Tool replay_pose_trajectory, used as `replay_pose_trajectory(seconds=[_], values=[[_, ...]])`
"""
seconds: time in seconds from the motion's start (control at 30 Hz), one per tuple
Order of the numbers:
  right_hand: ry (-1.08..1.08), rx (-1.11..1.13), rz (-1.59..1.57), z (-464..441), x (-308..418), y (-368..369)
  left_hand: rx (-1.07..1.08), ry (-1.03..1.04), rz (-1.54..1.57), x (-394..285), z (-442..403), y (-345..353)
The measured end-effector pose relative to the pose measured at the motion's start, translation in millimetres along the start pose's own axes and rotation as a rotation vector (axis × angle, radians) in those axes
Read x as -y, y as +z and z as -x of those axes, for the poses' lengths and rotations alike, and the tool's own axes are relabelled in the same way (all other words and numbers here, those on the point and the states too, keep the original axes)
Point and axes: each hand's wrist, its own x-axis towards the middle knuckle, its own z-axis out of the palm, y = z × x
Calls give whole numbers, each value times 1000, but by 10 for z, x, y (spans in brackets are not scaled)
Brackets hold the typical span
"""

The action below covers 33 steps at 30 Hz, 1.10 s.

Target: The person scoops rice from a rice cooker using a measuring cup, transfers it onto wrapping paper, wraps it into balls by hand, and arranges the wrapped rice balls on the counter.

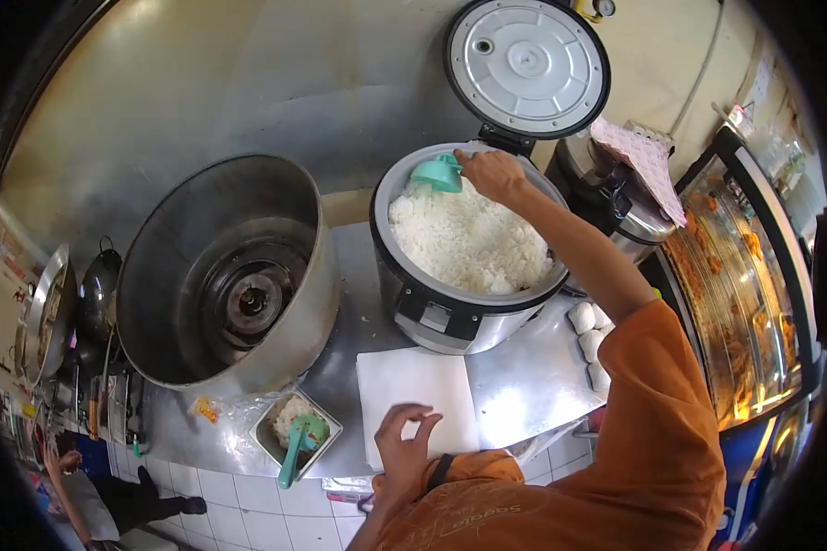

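Note:
White rice (473,234) fills the open cooker (469,321) at the centre. My right hand (490,174) is closed on the handle of a green scoop (438,173), which is at the rice by the cooker's back left rim. Below the cooker lies a stack of white paper sheets (441,386). Over its left part hovers my left hand (408,436), with fingers curled but apart and nothing between them.
To the left stands a large metal pot (317,317). A square container (259,430) holds rice and a green scoop. White wrapped bundles (586,319), a fried food display (735,303) and a second cooker (639,225) are on the right. Another person (92,505) is lower left.

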Motion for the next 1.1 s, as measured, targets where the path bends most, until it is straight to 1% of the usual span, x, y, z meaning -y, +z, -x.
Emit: replay_pose_trajectory(seconds=[0.07, 0.17, 0.2, 0.3, 0.33, 0.4, 0.5, 0.53, 0.63, 0.67, 0.73, 0.83, 0.9, 0.97, 1.0, 1.07, 1.1], values=[[-10, 99, 7, -85, 169, -43, -73, 77, 18, -220, -249, 88], [-98, 256, 47, -36, 252, -309, -179, 145, 52, -322, -607, 243], [-137, 228, 26, 3, 221, -272, -180, 175, 72, -329, -712, 344], [-206, 178, 53, 76, 237, -214, -244, 174, 111, -164, -924, 614], [-199, 181, 55, 120, 269, -206, -268, 207, 85, -132, -948, 646], [-192, 185, 62, 212, 286, -285, -278, 170, 112, -113, -959, 684], [-204, 269, 44, 317, 339, -462, -245, 104, 179, -113, -955, 683], [-229, 239, 44, 365, 349, -461, -233, 85, 200, -97, -950, 694], [-222, 293, 4, 511, 476, -668, -180, 5, 282, -165, -987, 664], [-253, 286, -27, 575, 515, -680, -152, -27, 309, -192, -994, 641], [-306, 268, -93, 704, 593, -696, -133, -32, 308, -198, -1005, 624], [-349, 268, -104, 830, 654, -737, -115, -30, 285, -229, -997, 616], [-332, 373, -110, 838, 638, -825, -109, -28, 254, -205, -1014, 616], [-352, 454, -108, 840, 601, -850, -131, 18, 207, -107, -996, 668], [-364, 495, -156, 859, 532, -891, -158, 42, 182, -80, -1002, 670], [-408, 578, -255, 891, 384, -960, -148, -9, 261, -144, -996, 654], [-438, 584, -254, 815, 409, -938, -139, -30, 305, -171, -1007, 643]])
